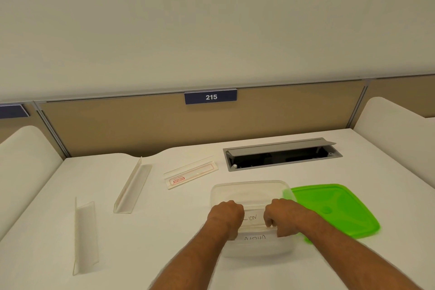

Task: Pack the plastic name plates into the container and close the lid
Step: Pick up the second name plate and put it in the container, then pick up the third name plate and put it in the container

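A clear plastic container (249, 189) sits open on the white desk, with its green lid (334, 209) lying flat to its right. My left hand (226, 215) and my right hand (283, 215) grip the two ends of a clear name plate (253, 220) with handwriting on it, held inside the container. Another written plate (255, 238) shows below it in the container. Three more name plates lie on the desk: one with a red label (190, 175) behind the container, one (133, 186) to the left, one (86, 235) at the near left.
An open grey cable hatch (282, 154) is set in the desk behind the container. A tan partition with a blue sign "215" (210, 97) closes the back. White side panels (390, 120) rise at both sides of the desk.
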{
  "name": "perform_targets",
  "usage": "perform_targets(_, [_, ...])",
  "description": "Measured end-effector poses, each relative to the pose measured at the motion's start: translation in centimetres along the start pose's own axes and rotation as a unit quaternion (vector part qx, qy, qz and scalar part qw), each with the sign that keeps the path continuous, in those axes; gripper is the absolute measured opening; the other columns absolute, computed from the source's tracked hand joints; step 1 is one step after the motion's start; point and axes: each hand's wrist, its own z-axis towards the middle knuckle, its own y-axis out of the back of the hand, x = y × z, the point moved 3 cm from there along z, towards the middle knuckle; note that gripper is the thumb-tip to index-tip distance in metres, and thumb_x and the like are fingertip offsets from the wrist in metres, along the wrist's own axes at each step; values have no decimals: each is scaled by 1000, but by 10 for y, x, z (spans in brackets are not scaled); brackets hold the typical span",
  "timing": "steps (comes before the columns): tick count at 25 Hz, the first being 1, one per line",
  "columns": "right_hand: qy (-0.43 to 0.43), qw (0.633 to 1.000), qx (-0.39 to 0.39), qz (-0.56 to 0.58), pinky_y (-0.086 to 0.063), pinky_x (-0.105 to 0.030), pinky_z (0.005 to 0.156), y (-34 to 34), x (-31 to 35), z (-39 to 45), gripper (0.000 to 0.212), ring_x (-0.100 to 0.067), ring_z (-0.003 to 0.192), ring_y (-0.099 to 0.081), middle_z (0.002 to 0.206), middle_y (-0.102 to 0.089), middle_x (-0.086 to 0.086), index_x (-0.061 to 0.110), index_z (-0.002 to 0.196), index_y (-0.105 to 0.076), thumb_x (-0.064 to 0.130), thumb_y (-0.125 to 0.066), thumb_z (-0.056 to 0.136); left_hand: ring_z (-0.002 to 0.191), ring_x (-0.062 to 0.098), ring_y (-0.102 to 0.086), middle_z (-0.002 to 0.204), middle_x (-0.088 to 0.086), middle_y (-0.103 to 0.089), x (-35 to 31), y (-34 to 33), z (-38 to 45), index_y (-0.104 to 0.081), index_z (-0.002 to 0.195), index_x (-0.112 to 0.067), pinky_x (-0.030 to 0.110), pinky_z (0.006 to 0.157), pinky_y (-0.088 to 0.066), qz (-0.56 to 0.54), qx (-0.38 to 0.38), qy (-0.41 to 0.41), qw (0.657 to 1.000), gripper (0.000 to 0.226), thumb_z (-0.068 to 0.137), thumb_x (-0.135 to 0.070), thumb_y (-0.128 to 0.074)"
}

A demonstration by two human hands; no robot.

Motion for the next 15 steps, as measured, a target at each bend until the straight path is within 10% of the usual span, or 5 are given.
perform_targets(8, [8, 999, -21, 28, -47, -31, 81, 17, 5, -7, 47, -18, 106, -57, 116, -64, 5, 28, 119, -62, 31, -72, 74, 102, 28, -62, 118, 9, -61, 5, 4, -4, -65, 115, -14, 35, 81, -52, -75, -12, -16, 997, 45, 73, -14, -81])
perform_targets(15, [5, 938, -338, 84, -46, -29, 84, 67, 23, -9, 44, -14, 104, -63, 112, -71, 11, 28, 117, -65, 58, -51, 88, 116, 15, -56, 125, -7, -66, 41, 31, -24, -60, 125, -29, 33, 93, -49, -143, -260, -24, 955, 40, 89, -47, -62])
